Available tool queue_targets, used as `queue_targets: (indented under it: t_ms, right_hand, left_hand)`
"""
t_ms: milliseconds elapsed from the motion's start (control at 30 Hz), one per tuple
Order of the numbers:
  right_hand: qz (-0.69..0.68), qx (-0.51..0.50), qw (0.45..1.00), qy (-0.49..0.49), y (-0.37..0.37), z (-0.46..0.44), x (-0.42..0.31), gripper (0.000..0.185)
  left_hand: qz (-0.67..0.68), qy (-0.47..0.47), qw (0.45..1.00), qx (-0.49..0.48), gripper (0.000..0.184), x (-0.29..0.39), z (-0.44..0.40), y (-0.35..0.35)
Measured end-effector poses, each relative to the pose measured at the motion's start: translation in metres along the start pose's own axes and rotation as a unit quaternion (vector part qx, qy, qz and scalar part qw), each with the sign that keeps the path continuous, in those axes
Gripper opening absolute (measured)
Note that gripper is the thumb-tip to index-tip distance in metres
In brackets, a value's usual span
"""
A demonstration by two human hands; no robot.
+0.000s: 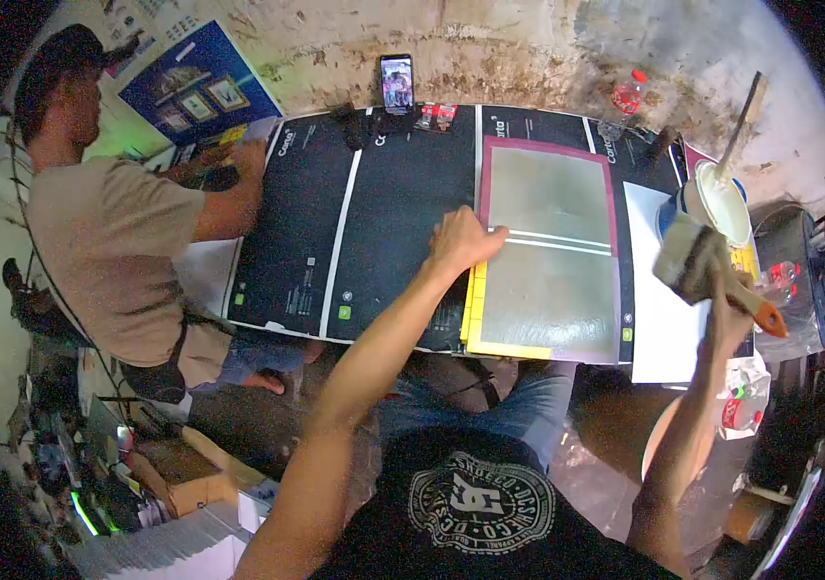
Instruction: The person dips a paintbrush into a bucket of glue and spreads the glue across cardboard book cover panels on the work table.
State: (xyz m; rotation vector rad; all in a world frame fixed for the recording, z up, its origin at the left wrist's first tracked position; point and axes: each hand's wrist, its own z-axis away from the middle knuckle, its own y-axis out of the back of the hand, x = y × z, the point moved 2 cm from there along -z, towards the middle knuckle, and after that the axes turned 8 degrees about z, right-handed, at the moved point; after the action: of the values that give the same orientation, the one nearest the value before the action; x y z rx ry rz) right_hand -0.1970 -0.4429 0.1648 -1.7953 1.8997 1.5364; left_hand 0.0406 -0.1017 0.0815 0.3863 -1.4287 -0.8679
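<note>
My right hand is closed round the handle of a wide paintbrush, raised over the white sheet at the right. The bristles point up and left; the orange handle end sticks out past my fingers. My left hand is at the left edge of a grey sheet, thumb over its edge and fingers curled. This sheet looks glossy, with yellow along its left and lower edges. Another grey panel with a pink border lies above it, beyond two white lines. A white bucket with a stick in it stands near the brush.
Black printed boards cover the table. A phone stands against the wall. Red-capped bottles and a white sheet are at the right. At the left, another person works at the same table.
</note>
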Motion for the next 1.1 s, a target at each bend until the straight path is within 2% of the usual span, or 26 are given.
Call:
queue_targets:
  t_ms: [67, 133, 167, 200, 233, 300, 367, 400, 433, 500, 567, 600, 633, 667, 700, 733, 767, 833, 900, 967, 1033, 1100]
  right_hand:
    - [-0.080, 0.008, 0.997, 0.017, -0.024, 0.026, -0.047, 0.024]
    - [-0.194, -0.046, 0.980, 0.026, -0.053, 0.051, -0.086, 0.043]
    - [-0.173, -0.089, 0.981, 0.025, -0.058, 0.063, -0.095, 0.048]
    - [-0.151, -0.131, 0.980, 0.025, -0.064, 0.075, -0.103, 0.054]
    - [-0.134, -0.149, 0.980, 0.014, -0.070, 0.086, -0.098, 0.055]
    - [-0.124, -0.181, 0.974, -0.055, -0.057, 0.099, -0.062, 0.055]
    - [-0.114, -0.153, 0.978, -0.083, -0.026, 0.102, -0.009, 0.055]
    - [-0.108, -0.147, 0.978, -0.101, -0.001, 0.100, -0.003, 0.054]
    - [-0.115, -0.097, 0.988, -0.045, 0.020, 0.097, -0.009, 0.055]
    - [-0.085, -0.003, 0.996, 0.012, 0.040, 0.086, 0.018, 0.056]
    - [-0.099, 0.006, 0.995, -0.017, 0.045, 0.080, -0.003, 0.057]
    - [-0.110, 0.007, 0.993, -0.031, 0.040, 0.079, -0.018, 0.057]
    - [-0.127, -0.005, 0.992, 0.024, 0.025, 0.080, -0.031, 0.057]
    - [-0.205, -0.067, 0.974, -0.066, 0.005, 0.086, -0.047, 0.056]
    - [-0.202, -0.089, 0.975, -0.034, -0.016, 0.094, -0.063, 0.055]
    - [-0.233, -0.162, 0.954, -0.095, -0.033, 0.105, -0.085, 0.056]
    - [-0.221, -0.140, 0.964, -0.054, -0.057, 0.116, -0.094, 0.056]
    - [-0.161, -0.173, 0.971, -0.031, -0.077, 0.135, -0.113, 0.054]
    - [-0.129, -0.156, 0.979, -0.038, -0.073, 0.152, -0.107, 0.053]
    - [-0.118, -0.204, 0.964, -0.124, -0.044, 0.157, -0.071, 0.053]
    - [-0.171, -0.167, 0.955, -0.177, 0.003, 0.156, -0.056, 0.053]
    - [-0.093, -0.110, 0.979, -0.147, 0.044, 0.148, -0.034, 0.052]
  left_hand:
    - [0.022, 0.004, 1.000, 0.000, 0.053, 0.003, -0.004, 0.005]
    - [0.018, 0.009, 0.999, -0.038, 0.048, 0.008, -0.008, 0.014]
    - [0.017, 0.010, 0.998, -0.057, 0.045, 0.010, -0.008, 0.016]
    - [-0.003, -0.010, 1.000, -0.014, 0.036, 0.005, -0.013, 0.012]
    - [-0.006, -0.008, 1.000, -0.012, 0.034, 0.001, -0.016, 0.013]
    - [-0.007, -0.007, 0.999, -0.032, 0.032, -0.008, -0.025, 0.011]
    - [0.069, -0.016, 0.994, -0.089, 0.030, -0.016, -0.031, 0.011]
    - [0.068, -0.023, 0.994, -0.077, 0.029, -0.018, -0.032, 0.008]
    - [0.065, -0.029, 0.996, -0.059, 0.027, -0.019, -0.033, 0.010]
    - [0.261, 0.062, 0.950, -0.158, 0.023, -0.018, -0.026, 0.017]
    - [0.285, 0.076, 0.941, -0.166, 0.018, -0.011, -0.019, 0.019]
    - [0.279, 0.071, 0.942, -0.172, 0.018, -0.017, -0.024, 0.014]
    - [0.273, 0.067, 0.944, -0.175, 0.017, -0.022, -0.025, 0.013]
    - [0.254, 0.079, 0.949, -0.171, 0.014, -0.016, -0.021, 0.017]
    - [0.254, 0.082, 0.948, -0.170, 0.013, -0.017, -0.019, 0.017]
    - [0.255, 0.082, 0.948, -0.170, 0.013, -0.018, -0.020, 0.016]
    - [0.254, 0.082, 0.949, -0.171, 0.012, -0.016, -0.022, 0.016]
    - [0.242, 0.081, 0.955, -0.154, 0.012, -0.014, -0.021, 0.015]
    - [0.229, 0.072, 0.957, -0.161, 0.014, -0.026, -0.032, 0.010]
    - [0.242, 0.056, 0.953, -0.172, 0.013, -0.023, -0.029, 0.012]
    - [0.275, 0.061, 0.945, -0.165, 0.013, -0.019, -0.024, 0.014]
    - [0.283, 0.059, 0.942, -0.173, 0.012, -0.022, -0.025, 0.013]
